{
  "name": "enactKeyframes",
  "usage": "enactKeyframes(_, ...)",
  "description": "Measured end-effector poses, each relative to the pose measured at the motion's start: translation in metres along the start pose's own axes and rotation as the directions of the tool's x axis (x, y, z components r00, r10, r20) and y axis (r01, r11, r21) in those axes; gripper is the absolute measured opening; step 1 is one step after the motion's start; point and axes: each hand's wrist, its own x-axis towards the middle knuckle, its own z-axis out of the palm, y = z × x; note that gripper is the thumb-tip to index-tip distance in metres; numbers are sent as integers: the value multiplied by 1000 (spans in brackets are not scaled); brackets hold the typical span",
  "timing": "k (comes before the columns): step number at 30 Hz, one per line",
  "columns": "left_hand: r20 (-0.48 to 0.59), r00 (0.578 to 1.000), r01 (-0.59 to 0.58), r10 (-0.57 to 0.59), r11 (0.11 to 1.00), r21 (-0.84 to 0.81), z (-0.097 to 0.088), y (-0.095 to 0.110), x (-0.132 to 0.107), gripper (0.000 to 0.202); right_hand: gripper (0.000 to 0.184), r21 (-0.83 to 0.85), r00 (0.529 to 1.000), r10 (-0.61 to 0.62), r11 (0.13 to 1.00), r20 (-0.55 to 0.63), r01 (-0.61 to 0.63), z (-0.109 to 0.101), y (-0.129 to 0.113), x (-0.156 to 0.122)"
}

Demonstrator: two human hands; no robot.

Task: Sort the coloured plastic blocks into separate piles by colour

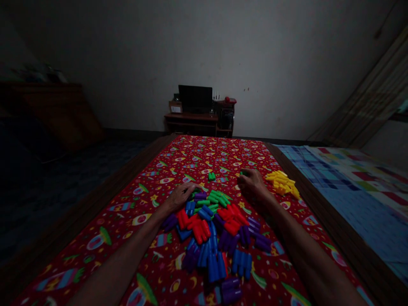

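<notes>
First, left hand [182, 195] rests with bent fingers at the far left edge of the mixed block pile [201, 231]; whether it grips anything, cannot tell. Beyond the pile, one lone green block [211, 176] lies apart. Right hand [251, 180]: fingers narrowed on a small green piece [243, 173], apparently tip-held for control. Right, yellow blocks [282, 182] heaped separately, presumably for their colour.

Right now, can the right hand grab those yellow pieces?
Probably yes. The right hand is just beside the yellow pieces, with only patterned red cloth showing between. It seems to have a green piece at its fingertips, so it might need to drop that first.
</notes>
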Motion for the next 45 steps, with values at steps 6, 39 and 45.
enactKeyframes(6, -16, 998, 55, -55, 998, 13, -3, 0, 0, 53, 34, -83, 985, -159, 985, -66, 153, 4, -22, -8)
enactKeyframes(39, -5, 998, 57, -57, 998, -14, -4, 6, -1, 52, 34, -128, 970, -206, 967, 128, 222, -16, -37, -7)
enactKeyframes(45, -13, 999, 51, -51, 999, -15, -3, 5, -2, 51, 29, -100, 727, -243, 914, 643, 394, -9, -88, -33)
